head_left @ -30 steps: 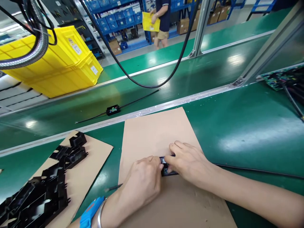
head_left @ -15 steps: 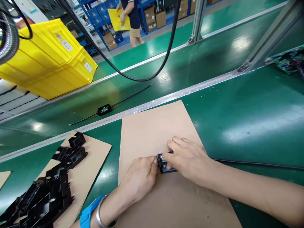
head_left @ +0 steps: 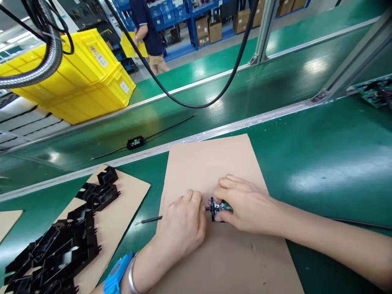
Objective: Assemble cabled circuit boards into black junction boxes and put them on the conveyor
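Over the middle of a brown cardboard sheet [head_left: 211,163], my right hand [head_left: 245,204] pinches a small black case with a green circuit board [head_left: 225,206] in it. Close to its left side, my left hand [head_left: 183,220] has its fingers closed round a black cable [head_left: 153,219]. The cable's stripped end sticks out to the left of that hand, and a short piece shows between the hand and the case. More black cable [head_left: 352,222] runs off to the right behind my right forearm. A blue watch and a silver bangle are on my left wrist.
Several black plastic cases [head_left: 70,245] lie heaped on cardboard at the left. Beyond the metal rail [head_left: 214,132] rests a finished-looking cased board [head_left: 135,142] with wires. Yellow crates [head_left: 98,85] stand at the back left, a black cable [head_left: 196,107] hangs overhead, and a person [head_left: 148,32] stands behind.
The cable end now shows left of my left hand. The board sits more visibly in the case under my right fingers. The view has shifted, and the person behind has moved left.
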`<state>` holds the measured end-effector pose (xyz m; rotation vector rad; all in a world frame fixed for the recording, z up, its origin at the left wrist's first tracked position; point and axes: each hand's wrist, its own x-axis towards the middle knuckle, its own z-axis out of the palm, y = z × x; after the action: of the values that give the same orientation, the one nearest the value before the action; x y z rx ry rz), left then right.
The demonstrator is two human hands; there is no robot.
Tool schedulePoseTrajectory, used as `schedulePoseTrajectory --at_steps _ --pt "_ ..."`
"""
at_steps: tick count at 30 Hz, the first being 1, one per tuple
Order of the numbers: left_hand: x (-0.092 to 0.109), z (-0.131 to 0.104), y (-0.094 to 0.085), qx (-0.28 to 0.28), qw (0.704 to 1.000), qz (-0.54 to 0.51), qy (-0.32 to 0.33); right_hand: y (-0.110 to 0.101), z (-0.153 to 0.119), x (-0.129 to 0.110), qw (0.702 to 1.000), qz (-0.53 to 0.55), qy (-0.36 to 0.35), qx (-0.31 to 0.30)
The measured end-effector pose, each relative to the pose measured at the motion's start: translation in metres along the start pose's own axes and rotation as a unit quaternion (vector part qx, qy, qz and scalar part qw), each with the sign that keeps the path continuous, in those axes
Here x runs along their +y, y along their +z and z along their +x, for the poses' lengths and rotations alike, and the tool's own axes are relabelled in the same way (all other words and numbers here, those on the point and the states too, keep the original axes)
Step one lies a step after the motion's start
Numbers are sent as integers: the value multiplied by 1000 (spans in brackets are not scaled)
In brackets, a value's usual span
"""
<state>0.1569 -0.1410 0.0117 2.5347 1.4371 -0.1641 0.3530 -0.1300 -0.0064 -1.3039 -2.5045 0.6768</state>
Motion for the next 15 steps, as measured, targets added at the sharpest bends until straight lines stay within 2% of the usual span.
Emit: schedulePoseTrajectory --at_steps 2,6,9,12,15 --pt "-6 -5 8 33 997 -63 34 -6 14 -6 999 -21 18 -42" --pt "-21 -5 29 94 982 -129 99 -11 48 -19 980 -93 42 -173" --pt "-27 0 31 104 976 -139 134 -12 62 -21 967 -120 52 -217" --pt "-26 3 15 78 978 -129 147 -17 49 -11 981 -87 19 -170" --pt "-18 3 -2 71 969 -134 195 -21 14 3 997 -38 -28 -56"
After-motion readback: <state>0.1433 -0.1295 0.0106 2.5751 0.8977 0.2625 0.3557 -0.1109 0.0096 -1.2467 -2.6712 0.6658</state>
